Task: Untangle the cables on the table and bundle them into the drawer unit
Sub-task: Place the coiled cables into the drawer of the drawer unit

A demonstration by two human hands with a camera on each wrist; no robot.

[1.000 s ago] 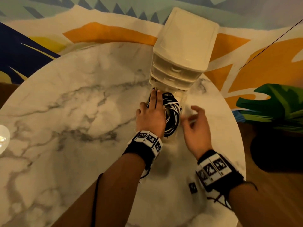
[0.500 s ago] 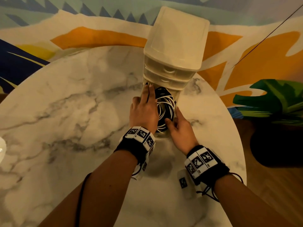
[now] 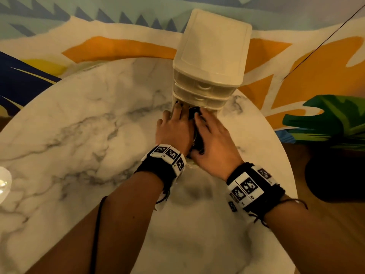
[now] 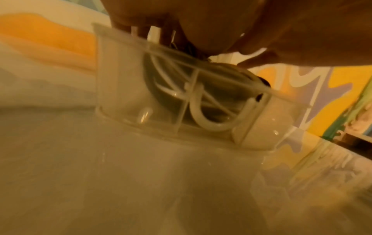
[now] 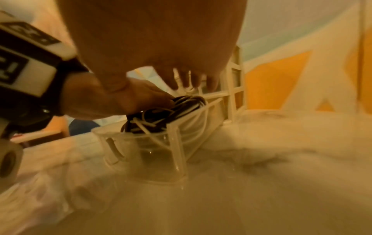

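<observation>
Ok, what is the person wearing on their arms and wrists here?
Forearms are bare, no sleeves. The left hand and right hand each have a black wristband carrying white tiles printed with black square markers. Thin black cords hang from both bands, and one runs along the left forearm.

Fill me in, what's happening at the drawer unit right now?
A person is packing a coiled bundle of black and white cables into the pulled-out bottom drawer of a small cream drawer unit on a marble table. The left hand and right hand both lie on top of the bundle, pressing it down. The coil sits inside the clear drawer but pokes above its rim. The two upper drawers are closed.
</observation>
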